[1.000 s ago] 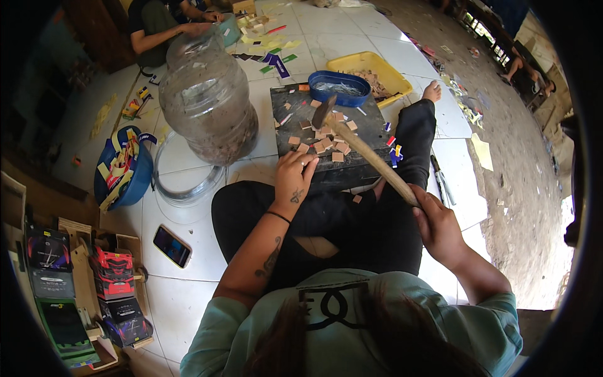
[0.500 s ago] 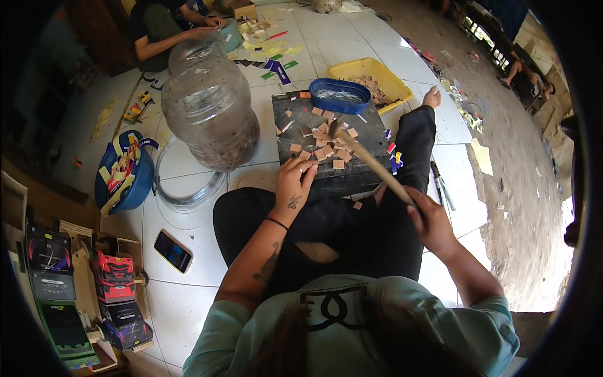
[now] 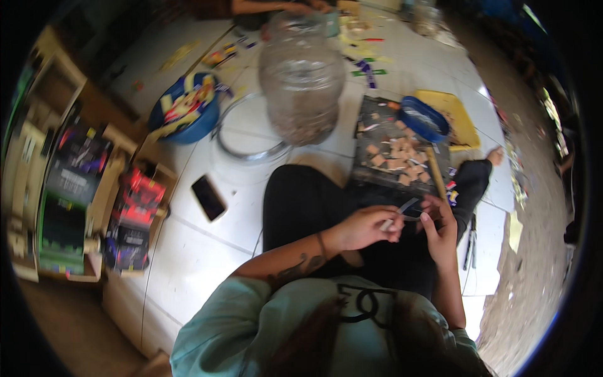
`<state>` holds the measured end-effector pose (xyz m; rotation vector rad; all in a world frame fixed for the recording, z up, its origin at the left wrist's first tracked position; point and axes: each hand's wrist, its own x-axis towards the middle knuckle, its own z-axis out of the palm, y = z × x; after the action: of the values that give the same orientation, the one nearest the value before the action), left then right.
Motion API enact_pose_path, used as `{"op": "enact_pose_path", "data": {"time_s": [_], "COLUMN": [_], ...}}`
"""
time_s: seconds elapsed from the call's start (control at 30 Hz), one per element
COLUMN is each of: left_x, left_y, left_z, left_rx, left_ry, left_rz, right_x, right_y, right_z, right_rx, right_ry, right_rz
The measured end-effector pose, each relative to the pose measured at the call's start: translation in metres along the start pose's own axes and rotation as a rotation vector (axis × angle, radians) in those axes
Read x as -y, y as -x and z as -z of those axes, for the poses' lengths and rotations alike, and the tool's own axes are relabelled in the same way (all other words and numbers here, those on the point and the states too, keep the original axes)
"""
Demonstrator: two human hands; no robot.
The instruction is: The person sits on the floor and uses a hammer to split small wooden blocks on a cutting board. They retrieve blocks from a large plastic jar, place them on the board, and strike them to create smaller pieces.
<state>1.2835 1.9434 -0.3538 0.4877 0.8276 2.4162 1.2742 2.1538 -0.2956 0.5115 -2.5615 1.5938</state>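
Note:
Above my lap, my left hand is closed round a small pale strip. A thin, light strip sticks up beyond its fingertips; blur hides its kind. Facing it, my right hand has thumb and fingers apart and curved, close to the strip's end. Just beyond, a dark board bears a heap of small square brown wooden pieces. The hammer's wooden handle lies along the board's right side; its head cannot be made out. A blue oval tub rests at the board's far right corner.
Behind the tub is a yellow tray. A big clear plastic jug, a wire coil, a blue basin of scraps and a phone are to the left. Toy trucks stand at far left. Another person's arm shows far off.
My right hand has let go of the hammer, which now lies on the board. Both hands have come together over my lap, the left with a pale strip. The whole view has swung left.

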Motion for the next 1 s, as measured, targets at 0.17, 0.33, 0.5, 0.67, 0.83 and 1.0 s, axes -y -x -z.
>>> {"op": "enact_pose_path", "data": {"time_s": [0.17, 0.33, 0.5, 0.67, 0.83, 1.0], "left_x": [0.003, -0.026, -0.035, -0.034, -0.038, -0.039], "left_y": [0.011, 0.027, 0.036, 0.042, 0.047, 0.05], "left_z": [-0.015, -0.023, -0.023, -0.021, -0.02, -0.017], "left_rx": [-0.051, -0.268, -0.302, -0.297, -0.265, -0.207], "left_ry": [0.24, -0.703, -0.643, -0.631, -0.604, -0.618], "left_rz": [0.008, -0.157, -0.231, -0.255, -0.292, -0.302], "right_x": [0.026, 0.037, 0.047, 0.051, 0.055, 0.059], "right_y": [-0.016, -0.024, -0.032, -0.037, -0.039, -0.039], "right_z": [-0.036, -0.046, -0.05, -0.052, -0.057, -0.059], "right_rx": [0.102, 0.113, 0.123, 0.193, 0.25, 0.269], "right_ry": [-0.391, -0.132, -0.341, -0.283, -0.309, -0.358], "right_rz": [-0.174, 0.004, -0.079, -0.127, -0.152, -0.211]}}
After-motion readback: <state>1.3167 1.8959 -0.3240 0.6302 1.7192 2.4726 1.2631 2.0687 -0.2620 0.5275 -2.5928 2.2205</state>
